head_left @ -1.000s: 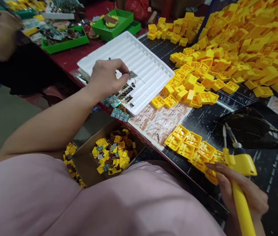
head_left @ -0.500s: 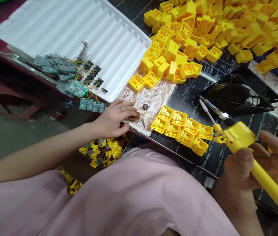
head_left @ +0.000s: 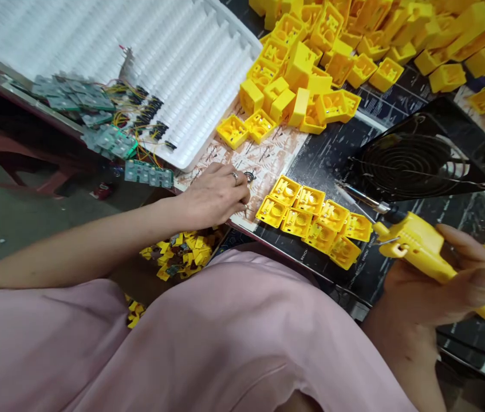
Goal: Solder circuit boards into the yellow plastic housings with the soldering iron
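My right hand (head_left: 444, 286) is wrapped round a yellow soldering gun (head_left: 418, 240), whose metal tip and thin feed tube point up and left over the bench. My left hand (head_left: 216, 194) rests near the bench edge with its fingers curled together and down; what lies under the fingertips is hidden. Just beyond those fingers is a small round dark part (head_left: 249, 177). Between the two hands sit several open yellow housings (head_left: 310, 200), laid in two rows with small metal pieces inside.
Behind stands a big heap of yellow housings (head_left: 302, 63). A black fan (head_left: 414, 160) stands past the soldering tip. At left, a white ribbed tray (head_left: 173, 63) carries wired green circuit boards (head_left: 148, 173). Yellow scraps (head_left: 182, 254) lie below the bench edge.
My left hand has moved slightly right, and the brown piece at its fingertips is now out of sight. My right hand has shifted its grip on the soldering gun, which sits at a flatter angle.
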Available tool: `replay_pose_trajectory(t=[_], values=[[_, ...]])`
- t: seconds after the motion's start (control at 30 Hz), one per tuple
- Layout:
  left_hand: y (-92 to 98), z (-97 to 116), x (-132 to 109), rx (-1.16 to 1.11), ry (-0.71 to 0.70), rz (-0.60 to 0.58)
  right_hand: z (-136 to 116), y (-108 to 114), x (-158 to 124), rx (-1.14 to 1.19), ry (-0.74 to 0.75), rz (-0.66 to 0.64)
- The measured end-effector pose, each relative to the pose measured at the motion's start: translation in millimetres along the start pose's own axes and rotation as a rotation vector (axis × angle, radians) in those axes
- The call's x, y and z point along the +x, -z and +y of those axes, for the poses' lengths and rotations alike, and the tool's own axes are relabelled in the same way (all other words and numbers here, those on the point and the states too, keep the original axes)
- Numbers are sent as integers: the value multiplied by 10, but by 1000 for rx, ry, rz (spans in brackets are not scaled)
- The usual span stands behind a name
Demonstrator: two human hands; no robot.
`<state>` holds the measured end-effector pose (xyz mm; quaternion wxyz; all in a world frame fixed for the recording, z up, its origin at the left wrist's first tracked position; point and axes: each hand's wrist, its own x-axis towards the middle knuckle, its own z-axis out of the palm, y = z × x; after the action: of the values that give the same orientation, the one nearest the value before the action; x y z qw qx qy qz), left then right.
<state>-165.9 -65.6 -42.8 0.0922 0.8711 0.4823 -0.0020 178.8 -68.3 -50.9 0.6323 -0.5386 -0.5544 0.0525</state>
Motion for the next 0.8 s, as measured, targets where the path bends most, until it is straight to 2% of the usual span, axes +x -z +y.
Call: replay_pose_trajectory(t=[0.1, 0.3, 0.47, 0.57, 0.67, 0.8], values=[[-66, -20, -28, -44, 17, 52, 34, 20, -21, 18, 33, 0], [-135, -62, -91, -289, 5, 284, 99, 63, -16, 188, 28, -33], [-101, -15, 69, -425, 126, 264, -2, 12, -26, 62, -92, -42], [-88, 16, 185, -489, 174, 288, -69, -17, -46, 101, -67, -46], [-81, 24, 277, -507, 162, 284, -137, 15, -79, 180, -69, -191], [-45, 33, 362, -441, 197, 205, -205, 110, -125, 217, -10, -402]])
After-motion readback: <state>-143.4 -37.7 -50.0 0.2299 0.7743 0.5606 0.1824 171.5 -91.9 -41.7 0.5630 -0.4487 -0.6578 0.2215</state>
